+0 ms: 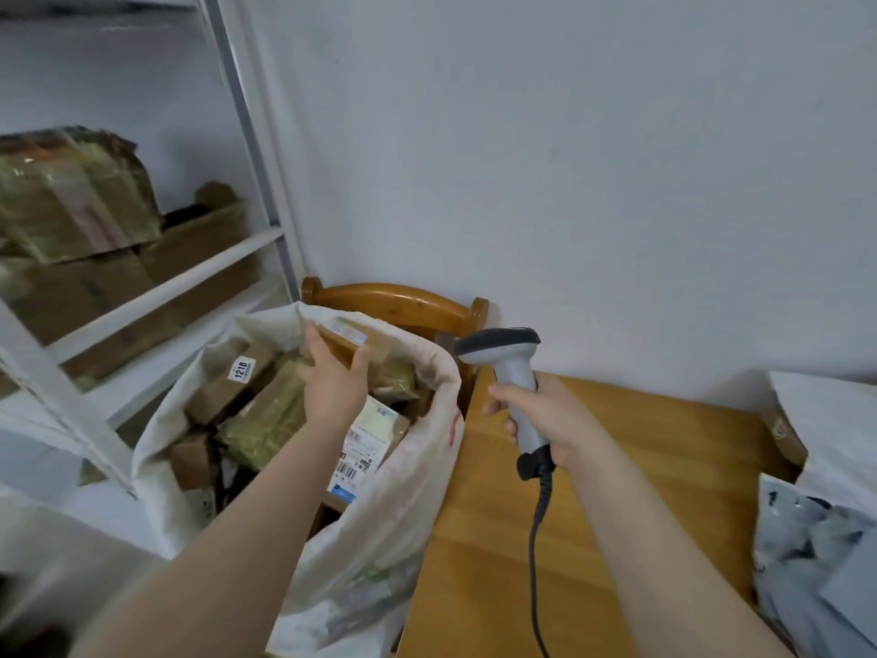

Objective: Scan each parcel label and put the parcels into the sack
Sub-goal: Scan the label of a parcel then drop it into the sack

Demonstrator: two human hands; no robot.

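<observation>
Parcel in head view: small brown cardboard box, white label with a blue edge on its upper face. Left hand grips it, thumb and fingers curled round its sides, above the mouth of the white woven sack. Sack holds brown boxes and green-wrapped packs. Right hand clasps the grey scanner handle over the wooden table.

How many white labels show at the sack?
3: on the small brown cardboard parcel in the left hand, the brown box marked 1218, and the pale parcel by that forearm. Others may be hidden.
</observation>
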